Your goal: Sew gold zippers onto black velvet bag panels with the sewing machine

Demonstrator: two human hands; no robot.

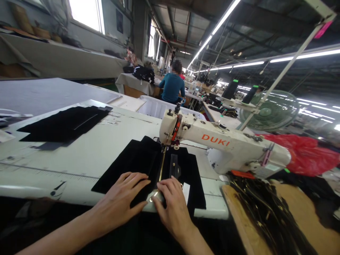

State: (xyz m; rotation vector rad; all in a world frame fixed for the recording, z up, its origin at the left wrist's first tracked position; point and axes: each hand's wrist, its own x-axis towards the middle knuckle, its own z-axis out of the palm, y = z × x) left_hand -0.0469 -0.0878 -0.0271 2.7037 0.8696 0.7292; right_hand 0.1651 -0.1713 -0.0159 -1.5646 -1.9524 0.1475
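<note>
hands (pixel 123 196) touch black fabric (pixel 127 161), left spread, right hand (pixel 174 203) half-curled, hold unclear; white bin (pixel 151 108) beyond, contents hidden.

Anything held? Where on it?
Can't tell: right grip meets zipper at its visible near end, any pinch hidden; left grip spread open over black cloth.

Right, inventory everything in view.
Sewing machine: one, white, centre-right
Table: one, pale, beneath
Fabric: count unclear, black, at machine head
Metallic strip: one, gold, along fabric
Fabric pile: one, black, table's left
Cones: two, black, behind machine
Fan: one, green, right
Plastic: one heap, red, far right
Bundle: one, black, lower right
Co-worker: one, blue top, background
Lights: several, white, ceiling
Left hand: one, bare, on fabric
Right hand: one, bare, at strip's near end
</note>
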